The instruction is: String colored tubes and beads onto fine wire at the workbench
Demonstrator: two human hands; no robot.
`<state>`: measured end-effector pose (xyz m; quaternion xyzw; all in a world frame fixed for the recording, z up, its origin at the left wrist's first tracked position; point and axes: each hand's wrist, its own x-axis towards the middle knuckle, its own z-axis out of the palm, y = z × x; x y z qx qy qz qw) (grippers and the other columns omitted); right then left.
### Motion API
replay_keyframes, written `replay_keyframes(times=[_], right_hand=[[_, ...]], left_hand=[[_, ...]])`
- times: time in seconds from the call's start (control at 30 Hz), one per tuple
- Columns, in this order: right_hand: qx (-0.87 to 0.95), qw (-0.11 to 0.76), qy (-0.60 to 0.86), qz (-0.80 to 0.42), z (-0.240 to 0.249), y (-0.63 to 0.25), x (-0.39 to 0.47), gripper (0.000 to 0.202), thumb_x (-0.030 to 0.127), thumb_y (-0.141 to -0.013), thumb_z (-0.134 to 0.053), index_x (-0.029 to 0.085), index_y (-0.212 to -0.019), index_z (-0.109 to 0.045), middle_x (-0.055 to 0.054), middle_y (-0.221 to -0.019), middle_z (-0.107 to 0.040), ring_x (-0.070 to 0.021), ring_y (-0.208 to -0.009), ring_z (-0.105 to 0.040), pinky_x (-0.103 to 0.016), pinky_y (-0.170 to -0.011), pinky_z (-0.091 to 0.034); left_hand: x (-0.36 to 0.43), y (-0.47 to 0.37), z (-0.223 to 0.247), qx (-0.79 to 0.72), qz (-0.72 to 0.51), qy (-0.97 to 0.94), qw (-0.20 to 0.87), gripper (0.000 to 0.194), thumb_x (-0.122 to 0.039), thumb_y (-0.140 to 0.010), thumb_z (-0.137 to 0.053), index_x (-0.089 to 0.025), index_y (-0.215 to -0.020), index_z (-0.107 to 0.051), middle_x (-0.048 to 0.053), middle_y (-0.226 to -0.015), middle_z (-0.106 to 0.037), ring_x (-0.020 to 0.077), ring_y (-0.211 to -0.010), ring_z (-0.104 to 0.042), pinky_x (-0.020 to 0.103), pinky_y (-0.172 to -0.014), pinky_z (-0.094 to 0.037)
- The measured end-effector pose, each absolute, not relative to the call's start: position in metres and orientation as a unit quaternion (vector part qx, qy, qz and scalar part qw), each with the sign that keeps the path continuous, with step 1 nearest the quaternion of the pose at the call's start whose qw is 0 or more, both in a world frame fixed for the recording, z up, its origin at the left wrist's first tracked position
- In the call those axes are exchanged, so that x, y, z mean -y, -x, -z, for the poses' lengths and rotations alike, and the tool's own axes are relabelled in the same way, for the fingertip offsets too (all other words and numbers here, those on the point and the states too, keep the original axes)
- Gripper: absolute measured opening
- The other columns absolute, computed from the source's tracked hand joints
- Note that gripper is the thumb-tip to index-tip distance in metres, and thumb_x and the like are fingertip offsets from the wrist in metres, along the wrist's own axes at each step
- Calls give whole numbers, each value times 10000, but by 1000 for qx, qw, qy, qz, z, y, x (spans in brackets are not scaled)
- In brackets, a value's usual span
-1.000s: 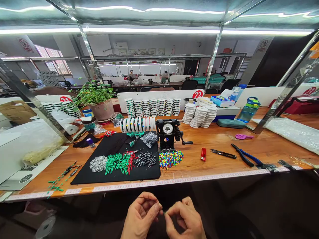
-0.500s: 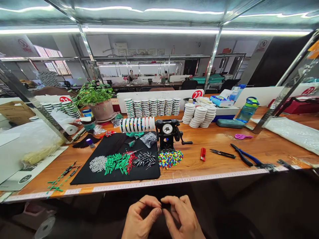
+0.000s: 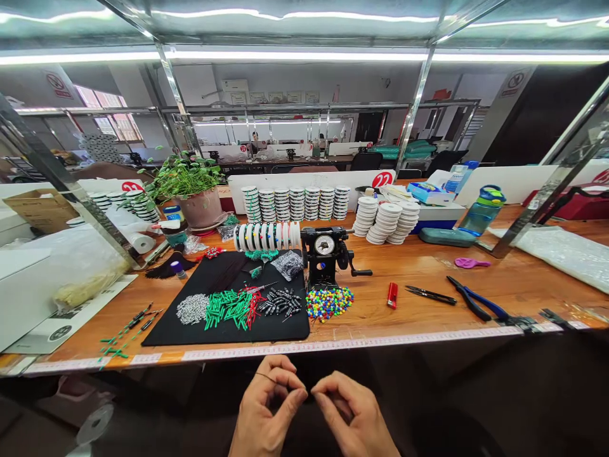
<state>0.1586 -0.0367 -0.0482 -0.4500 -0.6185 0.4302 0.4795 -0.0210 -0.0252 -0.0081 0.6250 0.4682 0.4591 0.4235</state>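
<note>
Broadly, the bench (image 3: 428,266) spans twelve o'clock, with a black mat (image 3: 223,279) at eleven carrying green tubes (image 3: 227,309). Below the edge, at six, the left hand (image 3: 266,412) and right hand (image 3: 354,416) meet fingertip to fingertip, pinched on a thin dark wire (image 3: 266,377); whatever sits at its tip is too small to tell. Best judged: keep the pinch light, close to the end.
</note>
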Motion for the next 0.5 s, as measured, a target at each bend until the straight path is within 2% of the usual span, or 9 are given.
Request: replay_keyframes(times=[0.1, 0.17, 0.23, 0.3, 0.4, 0.43, 0.5], right_hand=[[659, 493, 426, -375, 46, -152, 42, 311, 431, -1022, -484, 192, -1086, -674, -2, -766, -583, -145, -613, -503, -244, -589, -422], [668, 472, 391, -421, 43, -152, 42, 341, 434, -1034, -452, 207, -1242, -598, -5, -807, -601, -163, -674, -569, -256, -664, -475], [643, 455, 362, -499, 42, -155, 39, 401, 497, -1039, -433, 201, -1283, -551, -3, -795, -602, -178, -710, -595, -275, -705, -493], [593, 447, 371, -557, 46, -160, 37, 467, 602, -1009, -465, 182, -1152, -612, 11, -718, -567, -177, -663, -565, -273, -667, -479], [535, 466, 435, -555, 57, -167, 39, 541, 694, -922, -569, 172, -812, -662, 4, -683, -532, -155, -612, -473, -251, -586, -409], [523, 474, 456, -542, 61, -167, 42, 556, 703, -902, -591, 171, -754, -659, 5, -673, -517, -145, -591, -431, -245, -554, -370], [505, 488, 488, -519, 69, -166, 48, 559, 714, -882, -607, 172, -765, -683, 17, -655, -478, -129, -552, -350, -244, -507, -301]], left_hand=[[27, 18, 11, -470, -445, -635, 422, 237, -400, -863, -724, -194, -746, -733, 80, -934, -604, 206, -791, -622, 250, -678, -511], [29, 17, 13, -464, -446, -642, 416, 229, -398, -873, -710, -199, -763, -744, 80, -925, -609, 209, -796, -617, 258, -706, -506], [31, 17, 13, -464, -458, -638, 410, 237, -401, -884, -692, -202, -769, -750, 78, -924, -610, 200, -772, -602, 260, -709, -494], [33, 18, 12, -473, -464, -625, 413, 233, -396, -878, -702, -203, -764, -766, 80, -935, -611, 197, -769, -589, 264, -714, -483], [33, 17, 12, -472, -471, -590, 456, 189, -376, -810, -781, -203, -737, -800, 80, -940, -605, 186, -760, -572, 259, -689, -465], [32, 16, 13, -468, -476, -571, 478, 175, -372, -775, -813, -204, -728, -810, 77, -937, -599, 178, -749, -563, 254, -670, -456], [32, 14, 16, -460, -482, -536, 518, 163, -367, -716, -857, -207, -710, -823, 66, -925, -582, 161, -726, -543, 242, -635, -432]])
